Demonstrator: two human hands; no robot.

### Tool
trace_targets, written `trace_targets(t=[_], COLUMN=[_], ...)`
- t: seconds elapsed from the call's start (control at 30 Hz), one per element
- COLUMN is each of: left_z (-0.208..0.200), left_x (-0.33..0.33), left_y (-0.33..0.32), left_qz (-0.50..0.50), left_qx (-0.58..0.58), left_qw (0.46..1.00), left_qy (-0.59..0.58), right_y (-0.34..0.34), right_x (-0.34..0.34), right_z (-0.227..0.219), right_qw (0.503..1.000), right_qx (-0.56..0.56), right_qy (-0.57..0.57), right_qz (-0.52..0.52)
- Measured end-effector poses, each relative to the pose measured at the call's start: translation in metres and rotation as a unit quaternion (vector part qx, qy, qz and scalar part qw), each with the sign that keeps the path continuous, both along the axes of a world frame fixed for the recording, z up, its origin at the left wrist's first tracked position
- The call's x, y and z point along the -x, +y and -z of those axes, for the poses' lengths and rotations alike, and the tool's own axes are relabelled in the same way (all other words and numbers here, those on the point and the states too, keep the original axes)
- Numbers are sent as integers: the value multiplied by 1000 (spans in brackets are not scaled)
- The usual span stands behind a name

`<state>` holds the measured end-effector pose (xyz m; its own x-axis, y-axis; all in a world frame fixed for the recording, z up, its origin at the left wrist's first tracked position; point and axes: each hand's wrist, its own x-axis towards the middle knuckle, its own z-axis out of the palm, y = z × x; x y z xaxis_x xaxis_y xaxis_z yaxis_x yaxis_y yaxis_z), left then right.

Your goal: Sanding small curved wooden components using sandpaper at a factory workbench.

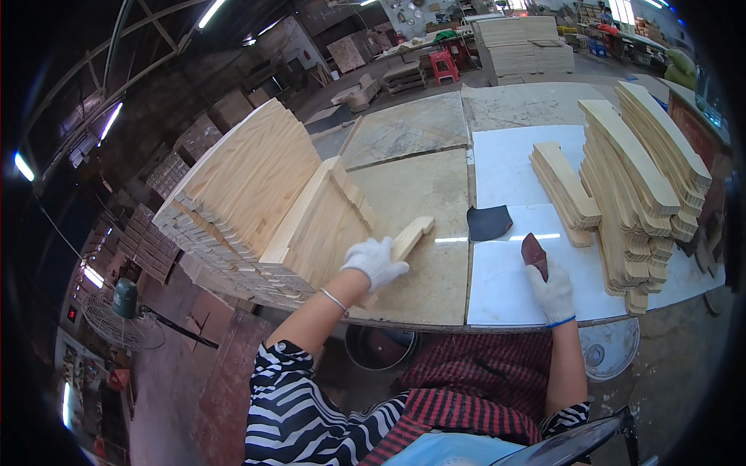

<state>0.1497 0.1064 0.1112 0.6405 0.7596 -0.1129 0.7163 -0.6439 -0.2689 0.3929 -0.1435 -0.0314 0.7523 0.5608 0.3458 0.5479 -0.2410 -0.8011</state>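
My left hand [376, 262], in a white knit glove, is closed around a short pale wooden piece [412, 236] with a shaped far end. It is beside the near stack of boards, over the tan tabletop. My right hand [553, 297], gloved too, grips a folded piece of reddish-brown sandpaper [534, 255] that points away from me above the white sheet [497, 299]. A dark, flat, squarish scrap, likely sandpaper [489, 223], lies between the hands, across the seam of the tabletop and the sheet. The left fingers are partly hidden.
Tall stacks of pale wooden pieces [241, 186] stand on the left. Several piles of curved wooden pieces [622, 171] fill the right side. Below the table edge sit a dark bucket [381, 346] and a white lid [610, 349]. A fan [116, 318] is at left, a red stool [444, 67] farther back.
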Motion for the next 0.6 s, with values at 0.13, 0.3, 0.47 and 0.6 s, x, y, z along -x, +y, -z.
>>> trace_targets(t=[0.13,0.3,0.47,0.6], left_z=[-63,-105,-107,-120], left_x=[13,36,40,45], left_y=[13,78,97,88], left_qz=[29,-186,-166,-140], left_qx=[-217,-204,-206,-217], left_qw=[974,959,963,966], left_qy=[-49,57,45,25], right_y=[-3,1,1,-2], right_x=[2,2,5,6], right_z=[-8,-4,-7,-6], right_qw=[1000,1000,1000,1000], right_qx=[0,-12,-19,-14], right_qy=[-1,-2,-5,4], right_qz=[6,4,-4,-11])
